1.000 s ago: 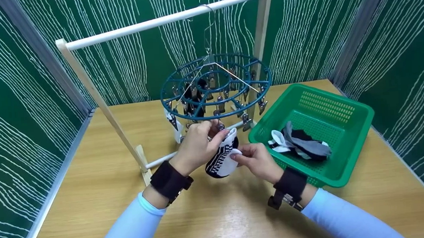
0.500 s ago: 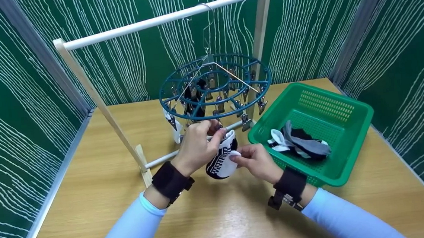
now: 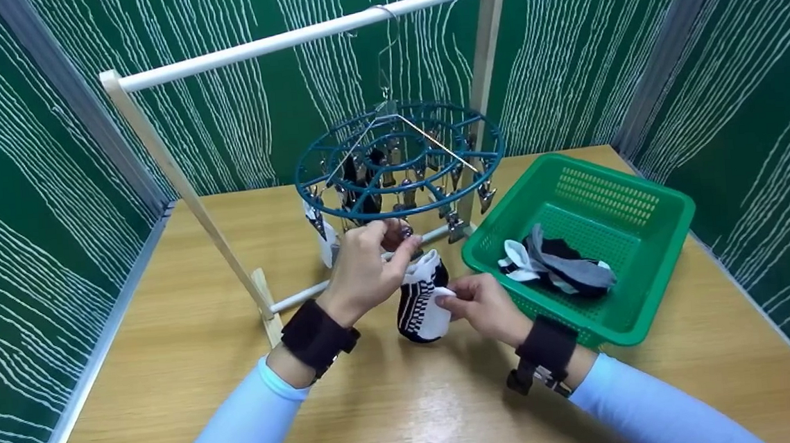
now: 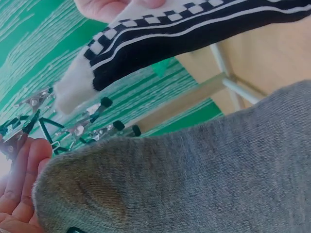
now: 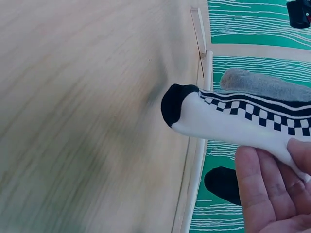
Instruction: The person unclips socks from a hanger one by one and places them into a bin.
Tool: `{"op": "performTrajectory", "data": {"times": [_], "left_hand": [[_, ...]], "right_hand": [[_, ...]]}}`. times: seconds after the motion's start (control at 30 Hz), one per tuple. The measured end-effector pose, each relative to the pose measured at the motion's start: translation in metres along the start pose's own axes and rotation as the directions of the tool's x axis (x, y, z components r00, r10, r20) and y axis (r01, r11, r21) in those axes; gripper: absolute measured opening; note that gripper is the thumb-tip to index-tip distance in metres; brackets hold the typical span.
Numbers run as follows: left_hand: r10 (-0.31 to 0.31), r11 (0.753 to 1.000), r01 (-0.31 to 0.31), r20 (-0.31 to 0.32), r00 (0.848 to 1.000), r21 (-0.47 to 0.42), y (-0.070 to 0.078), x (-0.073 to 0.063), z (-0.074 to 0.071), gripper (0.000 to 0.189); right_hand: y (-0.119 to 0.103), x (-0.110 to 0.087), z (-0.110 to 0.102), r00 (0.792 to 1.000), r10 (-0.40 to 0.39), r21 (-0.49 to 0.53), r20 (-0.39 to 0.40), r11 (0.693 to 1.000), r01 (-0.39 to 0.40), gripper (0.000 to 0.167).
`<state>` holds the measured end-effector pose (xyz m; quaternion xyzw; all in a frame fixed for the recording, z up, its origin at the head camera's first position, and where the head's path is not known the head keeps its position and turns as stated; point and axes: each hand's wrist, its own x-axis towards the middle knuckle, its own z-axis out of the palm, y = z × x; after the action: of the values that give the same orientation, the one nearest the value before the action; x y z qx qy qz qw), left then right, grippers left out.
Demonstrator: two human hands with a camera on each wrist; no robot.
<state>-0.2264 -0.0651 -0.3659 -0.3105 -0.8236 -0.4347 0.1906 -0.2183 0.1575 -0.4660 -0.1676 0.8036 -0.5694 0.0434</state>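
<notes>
My right hand [image 3: 488, 305] pinches a short white sock [image 3: 429, 306] with black trim and a checkered band. It hangs toe down in front of the round teal clip hanger [image 3: 436, 206]. With fingers and thumb, my left hand [image 3: 363, 269] grips a metal clip [image 3: 406, 232] at the hanger's front edge. The sock's cuff is close below that clip. A grey sock [image 4: 194, 179] fills the lower part of the left wrist view. In the right wrist view the sock's black toe points away from my fingers.
A wooden rack with a white rod [image 3: 251, 49] carries the hanger. Black socks [image 3: 357, 182] and a white one [image 3: 326, 246] hang among its clips. To the right, a green basket [image 3: 671, 278] holds several grey, black and white socks [image 3: 572, 271]. Green walls enclose the table [image 3: 171, 404].
The checkered sock has shifted slightly down and to the right with my right hand, its cuff dropping lower beside the clip. My left hand stays at the clip; the hanger has tipped slightly.
</notes>
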Motion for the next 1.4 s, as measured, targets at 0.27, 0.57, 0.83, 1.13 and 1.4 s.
{"op": "performTrajectory", "data": {"times": [0.27, 0.57, 0.83, 1.13, 1.4], "left_hand": [[-0.037, 0.999, 0.037, -0.039, 0.999, -0.003, -0.002, 0.000, 0.000, 0.017], [-0.018, 0.999, 0.020, -0.060, 0.998, 0.028, -0.002, 0.001, 0.000, 0.018], [-0.005, 1.000, 0.006, -0.072, 0.997, 0.013, -0.002, 0.001, 0.000, 0.018], [-0.028, 1.000, 0.028, -0.061, 0.998, 0.003, -0.001, 0.001, 0.000, 0.019], [-0.035, 0.999, 0.035, -0.061, 0.998, 0.000, -0.001, 0.002, -0.002, 0.019]], "right_hand": [[-0.005, -0.005, -0.012, 0.994, 0.088, 0.007, -0.070, 0.996, -0.087, 0.017], [-0.018, -0.010, -0.026, 0.969, 0.173, 0.092, -0.177, 0.983, -0.158, 0.022], [-0.037, -0.011, -0.058, 0.954, 0.243, 0.175, -0.176, 0.961, -0.213, 0.030], [-0.046, -0.005, -0.106, 0.936, 0.313, 0.145, -0.161, 0.946, -0.291, 0.039], [-0.055, 0.005, -0.150, 0.928, 0.325, 0.048, -0.181, 0.946, -0.322, 0.041]]}}
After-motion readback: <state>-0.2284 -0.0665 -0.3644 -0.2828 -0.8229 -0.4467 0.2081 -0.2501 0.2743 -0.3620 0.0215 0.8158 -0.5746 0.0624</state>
